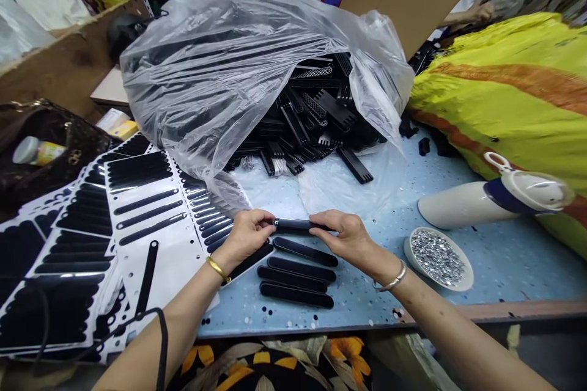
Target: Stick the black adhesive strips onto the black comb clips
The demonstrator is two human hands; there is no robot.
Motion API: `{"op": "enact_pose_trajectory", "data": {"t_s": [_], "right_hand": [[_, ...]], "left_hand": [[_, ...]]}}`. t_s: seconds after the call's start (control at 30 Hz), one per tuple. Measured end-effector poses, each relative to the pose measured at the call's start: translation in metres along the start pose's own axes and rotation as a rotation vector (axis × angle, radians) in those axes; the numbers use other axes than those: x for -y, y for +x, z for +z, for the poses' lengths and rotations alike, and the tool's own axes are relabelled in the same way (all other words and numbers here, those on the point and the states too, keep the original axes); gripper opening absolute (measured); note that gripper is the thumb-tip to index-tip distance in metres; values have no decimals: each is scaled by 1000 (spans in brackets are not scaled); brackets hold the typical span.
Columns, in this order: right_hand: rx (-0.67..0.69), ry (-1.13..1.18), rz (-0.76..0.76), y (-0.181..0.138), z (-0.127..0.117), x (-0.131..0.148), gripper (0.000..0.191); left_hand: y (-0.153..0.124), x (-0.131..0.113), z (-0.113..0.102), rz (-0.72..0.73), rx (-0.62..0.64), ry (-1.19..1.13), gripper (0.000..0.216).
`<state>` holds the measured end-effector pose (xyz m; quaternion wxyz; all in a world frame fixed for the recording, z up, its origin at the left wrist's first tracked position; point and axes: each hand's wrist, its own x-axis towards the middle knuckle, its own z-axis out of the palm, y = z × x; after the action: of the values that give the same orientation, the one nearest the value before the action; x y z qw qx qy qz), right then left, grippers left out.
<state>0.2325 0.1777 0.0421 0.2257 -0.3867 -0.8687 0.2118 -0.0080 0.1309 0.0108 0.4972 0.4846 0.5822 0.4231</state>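
Note:
Between my two hands a narrow black plastic piece (292, 224) is held level, with a small round silvery spot at its left end. My left hand (247, 233) pinches that end, and my right hand (347, 236) pinches the other. Just below on the blue table lie several black pieces with rounded ends (297, 279), roughly side by side. To the left spread white sheets with black rounded strip stickers (151, 214); one loose black strip (147, 278) lies across a sheet. Ahead, a clear plastic bag (215, 67) gapes over a heap of black slotted plastic parts (316, 110).
On the right stand a white bowl of small silvery bits (438, 258) and a bottle lying on its side (468, 204), near a large yellow sack (509, 85). A dark handbag (46, 159) is at far left. Another person's hand (481, 12) shows at back right.

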Motion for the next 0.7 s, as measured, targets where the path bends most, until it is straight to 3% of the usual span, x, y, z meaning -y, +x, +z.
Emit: {"op": "enact_pose_trajectory", "data": {"t_s": [0.7], "right_hand": [[-7,-91,-70,10,5,7,12]], "left_hand": [[-2,-7,-2,-9,10,14,19]]}}
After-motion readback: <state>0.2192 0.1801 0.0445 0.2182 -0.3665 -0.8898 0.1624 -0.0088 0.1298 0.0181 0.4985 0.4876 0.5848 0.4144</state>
